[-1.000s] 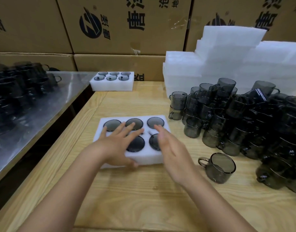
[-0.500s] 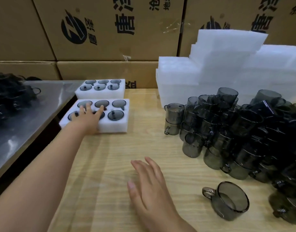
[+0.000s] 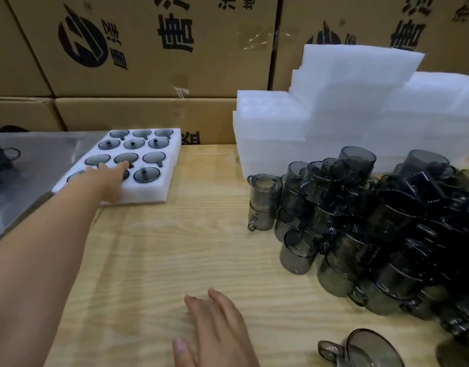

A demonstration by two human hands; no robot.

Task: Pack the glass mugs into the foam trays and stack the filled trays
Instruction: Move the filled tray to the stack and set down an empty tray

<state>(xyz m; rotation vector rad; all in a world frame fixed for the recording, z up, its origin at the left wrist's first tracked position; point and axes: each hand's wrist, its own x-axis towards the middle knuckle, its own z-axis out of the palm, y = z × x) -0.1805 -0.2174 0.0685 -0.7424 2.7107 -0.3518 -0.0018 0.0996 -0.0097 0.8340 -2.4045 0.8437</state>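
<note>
Two white foam trays filled with smoky grey glass mugs lie end to end at the far left of the wooden table. The nearer filled tray (image 3: 148, 192) touches the farther filled tray (image 3: 175, 139). My left hand (image 3: 109, 178) lies flat on top of the nearer tray, fingers spread over its mugs. My right hand (image 3: 215, 329) hovers open and empty above the bare wood near the front edge. A big heap of loose glass mugs (image 3: 373, 229) fills the right side. One single mug (image 3: 371, 350) lies at the bottom right.
Stacks of empty white foam trays (image 3: 334, 115) stand behind the mug heap. Cardboard boxes (image 3: 148, 49) form a wall along the back. A steel table (image 3: 29, 165) with more mugs (image 3: 3, 154) adjoins on the left.
My left hand has pushed the filled tray away to the far left until it meets the other filled tray. My right hand let go and stayed near the front.
</note>
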